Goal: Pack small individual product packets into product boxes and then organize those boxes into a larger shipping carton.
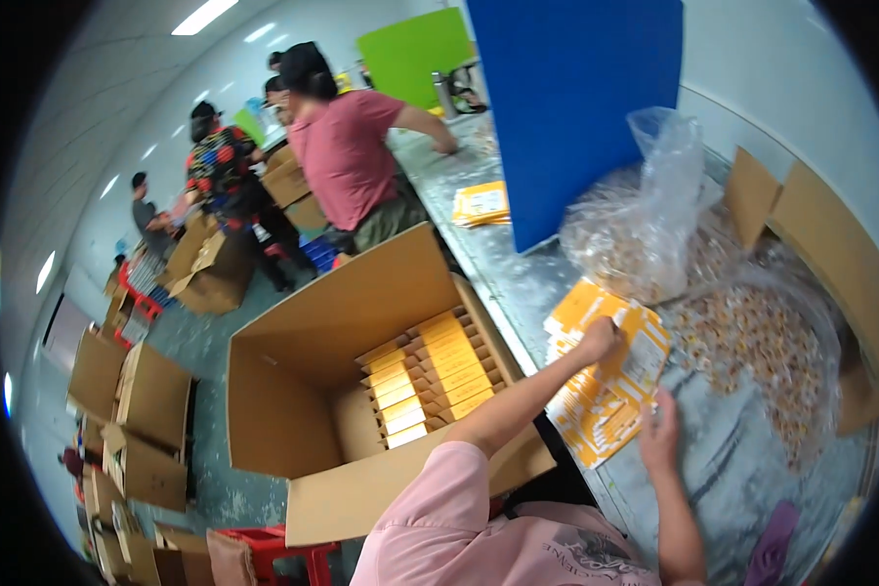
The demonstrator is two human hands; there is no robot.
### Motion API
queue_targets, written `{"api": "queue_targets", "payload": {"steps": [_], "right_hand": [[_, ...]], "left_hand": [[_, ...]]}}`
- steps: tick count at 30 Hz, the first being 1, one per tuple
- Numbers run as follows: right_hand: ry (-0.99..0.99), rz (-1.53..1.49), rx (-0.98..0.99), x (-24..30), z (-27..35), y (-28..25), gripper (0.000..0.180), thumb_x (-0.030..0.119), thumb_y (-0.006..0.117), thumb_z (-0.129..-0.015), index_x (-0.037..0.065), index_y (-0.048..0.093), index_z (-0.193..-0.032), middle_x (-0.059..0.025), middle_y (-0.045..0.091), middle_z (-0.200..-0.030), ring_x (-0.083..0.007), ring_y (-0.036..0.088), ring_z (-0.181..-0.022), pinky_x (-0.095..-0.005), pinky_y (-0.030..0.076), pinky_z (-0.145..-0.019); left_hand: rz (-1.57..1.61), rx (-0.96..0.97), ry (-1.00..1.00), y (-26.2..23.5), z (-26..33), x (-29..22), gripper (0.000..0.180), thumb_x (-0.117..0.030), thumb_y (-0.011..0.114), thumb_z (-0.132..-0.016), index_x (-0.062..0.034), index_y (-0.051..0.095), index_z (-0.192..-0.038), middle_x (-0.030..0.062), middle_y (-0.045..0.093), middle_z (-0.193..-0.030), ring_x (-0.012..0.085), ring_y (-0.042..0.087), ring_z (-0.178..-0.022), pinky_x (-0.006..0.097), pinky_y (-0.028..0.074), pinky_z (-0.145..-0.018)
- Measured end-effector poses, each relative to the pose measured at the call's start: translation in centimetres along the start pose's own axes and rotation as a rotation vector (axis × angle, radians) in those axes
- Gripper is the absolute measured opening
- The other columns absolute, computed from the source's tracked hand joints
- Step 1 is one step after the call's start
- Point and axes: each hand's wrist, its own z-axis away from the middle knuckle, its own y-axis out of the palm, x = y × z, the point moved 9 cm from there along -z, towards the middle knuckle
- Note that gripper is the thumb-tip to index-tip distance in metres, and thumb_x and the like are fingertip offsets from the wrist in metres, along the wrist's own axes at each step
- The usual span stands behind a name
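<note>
Yellow-and-white printed packets (610,415) lie in an overlapping pile on the worktable in front of me. Over the upper part of the pile is my left hand (599,341), its fingers curled closed; whatever they hold, if anything, is hidden. My right hand (660,431) stands beside the lower right edge of the pile, fingers stretched upward and nothing visible in them. Just right of the packets, many small brown-and-white pieces (752,342) spread out of a clear plastic bag (669,161).
Left of the table stands a large open carton (288,366) with rows of yellow packets (449,356) inside. A blue divider (586,107) rises behind the pile. Another packet stack (481,203) lies farther back, near a co-worker in pink (347,156). A red stool (278,557) is lower left.
</note>
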Motion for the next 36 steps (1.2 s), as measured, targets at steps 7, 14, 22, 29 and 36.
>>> {"api": "queue_targets", "payload": {"steps": [7, 14, 22, 29, 36], "right_hand": [[0.104, -0.394, -0.289, -3.3, 1.6, -8.6, 0.046, 0.021, 0.051, -0.102, -0.004, 0.042, -0.140, -0.0191, 0.056, -0.131, -0.0210, 0.055, -0.118, -0.0325, 0.044, -0.100], [0.262, -0.458, 0.420, 1.6, 8.2, -5.1, 0.029, 0.020, 0.051, -0.100, -0.003, 0.067, -0.094, -0.0059, 0.068, -0.087, -0.0076, 0.059, -0.078, -0.0247, 0.049, -0.066], [0.488, -1.033, 0.423, 2.0, 11.0, -5.5, 0.028, 0.021, 0.055, -0.097, -0.005, 0.066, -0.100, -0.0097, 0.070, -0.096, -0.0138, 0.066, -0.086, -0.0287, 0.051, -0.079], [0.302, -0.677, 0.422, 0.6, 12.3, -6.0, 0.016, 0.003, 0.061, -0.089, -0.002, 0.067, -0.103, -0.0060, 0.071, -0.098, -0.0116, 0.066, -0.083, -0.0270, 0.054, -0.073], [0.128, -0.291, 0.465, 4.4, 10.9, -7.5, 0.019, -0.005, 0.070, -0.079, -0.004, 0.067, -0.097, -0.0033, 0.071, -0.092, -0.0085, 0.063, -0.081, -0.0258, 0.053, -0.071]], "left_hand": [[0.027, 0.175, 0.427, -1.2, 15.8, -9.6, 0.019, -0.017, 0.057, -0.092, 0.0019, 0.058, -0.090, 0.0238, 0.060, -0.077, 0.0398, 0.062, -0.074, 0.044, 0.048, -0.066], [0.130, 0.379, 0.421, 1.6, 22.1, -10.8, 0.019, -0.018, 0.050, -0.101, 0.0004, 0.053, -0.095, 0.0172, 0.055, -0.073, 0.0301, 0.054, -0.066, 0.038, 0.045, -0.064], [0.383, 0.461, 0.313, 5.3, 25.2, -10.2, 0.030, -0.030, 0.043, -0.106, -0.0037, 0.048, -0.091, -0.0012, 0.042, -0.068, 0.0079, 0.037, -0.066, 0.027, 0.038, -0.059], [0.341, 0.505, 0.209, 7.1, 25.4, -9.4, 0.033, -0.034, 0.046, -0.104, -0.0022, 0.052, -0.096, 0.0043, 0.050, -0.073, 0.0136, 0.048, -0.070, 0.031, 0.043, -0.068], [-0.314, 0.127, 0.706, 6.3, 29.1, -14.6, 0.061, -0.049, 0.056, -0.093, 0.0075, 0.051, -0.114, 0.0217, 0.056, -0.098, 0.0380, 0.054, -0.098, 0.046, 0.040, -0.094]]}}
